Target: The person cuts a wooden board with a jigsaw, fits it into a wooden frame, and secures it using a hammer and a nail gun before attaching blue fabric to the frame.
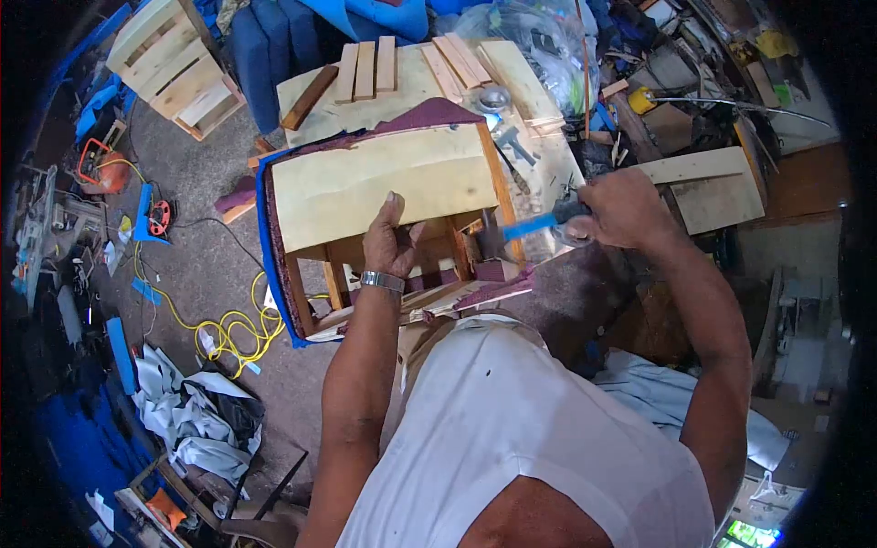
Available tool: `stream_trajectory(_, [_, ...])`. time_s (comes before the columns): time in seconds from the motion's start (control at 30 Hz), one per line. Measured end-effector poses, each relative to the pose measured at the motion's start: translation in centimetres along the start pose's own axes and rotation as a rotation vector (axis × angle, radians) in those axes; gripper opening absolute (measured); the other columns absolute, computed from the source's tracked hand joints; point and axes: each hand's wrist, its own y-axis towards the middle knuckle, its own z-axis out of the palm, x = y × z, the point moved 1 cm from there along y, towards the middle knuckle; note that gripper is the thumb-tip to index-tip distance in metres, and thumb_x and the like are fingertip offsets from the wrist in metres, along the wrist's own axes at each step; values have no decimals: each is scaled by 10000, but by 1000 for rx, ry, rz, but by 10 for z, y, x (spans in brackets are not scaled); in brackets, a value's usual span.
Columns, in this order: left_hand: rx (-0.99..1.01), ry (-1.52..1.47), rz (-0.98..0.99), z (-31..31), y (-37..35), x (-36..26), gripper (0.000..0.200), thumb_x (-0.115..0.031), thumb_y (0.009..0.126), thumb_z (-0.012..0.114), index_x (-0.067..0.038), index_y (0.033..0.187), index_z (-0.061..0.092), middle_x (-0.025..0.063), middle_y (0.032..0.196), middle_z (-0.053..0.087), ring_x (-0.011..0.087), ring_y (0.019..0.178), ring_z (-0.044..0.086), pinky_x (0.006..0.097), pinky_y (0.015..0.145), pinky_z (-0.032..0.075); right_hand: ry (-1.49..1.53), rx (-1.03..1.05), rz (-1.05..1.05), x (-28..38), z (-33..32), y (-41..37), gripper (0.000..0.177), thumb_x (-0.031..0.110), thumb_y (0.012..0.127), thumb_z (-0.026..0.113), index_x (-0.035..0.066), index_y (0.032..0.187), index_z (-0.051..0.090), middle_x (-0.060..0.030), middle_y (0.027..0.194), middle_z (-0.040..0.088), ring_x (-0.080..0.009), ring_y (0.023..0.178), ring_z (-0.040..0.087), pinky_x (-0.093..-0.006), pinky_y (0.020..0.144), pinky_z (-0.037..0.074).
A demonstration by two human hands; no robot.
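My right hand (628,210) is closed around the handle of a hammer (533,226) with a blue shaft. Motion blurs its head, which is close to the right side of a wooden furniture frame (388,178); contact cannot be made out. My left hand (390,245) grips the near edge of the frame's pale top panel, thumb above and fingers partly hidden underneath. Maroon fabric (425,115) shows along the frame's far edge, and blue cloth (268,242) runs down its left side. The frame rests on a pale work table (416,68).
Several wooden strips (365,70), a metal bowl (494,98) and another hammer-like tool (516,144) lie on the table. A slatted wooden frame (178,73) stands at upper left. Yellow cord (224,331) and grey fabric (196,411) lie on the floor. Scrap is heaped at upper right.
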Motion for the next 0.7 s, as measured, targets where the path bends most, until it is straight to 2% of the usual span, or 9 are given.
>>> stream_trajectory(0.03, [-6, -5, 3, -1, 0, 1, 313, -288, 892, 705, -97, 1125, 619, 16, 1134, 635, 204, 1006, 626, 352, 776, 559, -4, -28, -15, 2, 1, 0, 514, 543, 760, 671, 40, 861, 688, -157, 755, 646, -381, 789, 646, -496, 715, 482])
stream_trajectory(0.13, [-28, -4, 12, 0, -2, -1, 338, -283, 894, 703, -93, 1157, 609, 17, 1137, 636, 203, 1040, 617, 370, 803, 552, 53, 114, -30, 8, -10, -6, 497, 526, 767, 676, 41, 875, 687, -154, 776, 647, -382, 798, 643, -495, 715, 481])
stream_trajectory(0.23, [-27, 26, 10, 6, -5, -2, 358, -285, 899, 695, -99, 1189, 597, 18, 1145, 635, 199, 1057, 610, 383, 824, 546, 88, -101, -8, -3, 0, -10, 486, 513, 763, 689, 40, 878, 689, -157, 762, 643, -388, 798, 639, -498, 713, 477])
stream_trajectory(0.33, [-14, 54, 20, 3, -2, -2, 345, -300, 908, 679, -110, 1185, 598, 18, 1146, 636, 196, 1045, 614, 370, 802, 553, 87, -13, 97, -4, 12, -13, 474, 502, 753, 706, 46, 880, 692, -172, 764, 641, -386, 806, 640, -501, 717, 473])
stream_trajectory(0.47, [2, 60, 42, 2, 1, 2, 306, -328, 920, 653, -128, 1146, 605, 18, 1117, 647, 212, 1000, 634, 362, 752, 568, 437, -179, 233, -35, 43, -40, 492, 451, 749, 728, 33, 1007, 703, -214, 886, 671, -354, 836, 654, -426, 756, 499])
stream_trajectory(0.5, [-8, 48, 39, 1, 0, 3, 302, -330, 920, 653, -129, 1140, 605, 19, 1110, 649, 218, 998, 636, 369, 755, 567, 609, -128, 372, -45, 58, -44, 563, 487, 770, 730, 19, 1082, 691, -240, 1000, 678, -385, 969, 657, -418, 872, 499])
stream_trajectory(0.6, [-79, 60, 101, 16, -23, -2, 248, -346, 927, 644, -170, 1096, 598, -21, 1062, 616, 166, 962, 613, 382, 731, 580, 836, -402, 496, -70, 152, -39, 464, 380, 839, 680, -6, 1096, 671, -238, 994, 679, -363, 920, 662, -406, 826, 497])
stream_trajectory(0.63, [-128, 48, 112, 10, -18, 0, 253, -353, 926, 643, -167, 1092, 599, -16, 1066, 613, 160, 940, 610, 388, 736, 573, 837, -387, 448, -83, 190, -33, 466, 370, 875, 656, -11, 1143, 640, -250, 993, 674, -363, 940, 661, -417, 840, 489])
stream_trajectory(0.7, [-207, 54, 131, 12, -23, 4, 264, -361, 925, 643, -153, 1081, 599, -3, 1049, 610, 155, 896, 601, 391, 744, 555, 791, -162, 591, -71, 210, -28, 450, 313, 878, 655, -18, 1178, 608, -259, 978, 673, -318, 930, 671, -406, 822, 493])
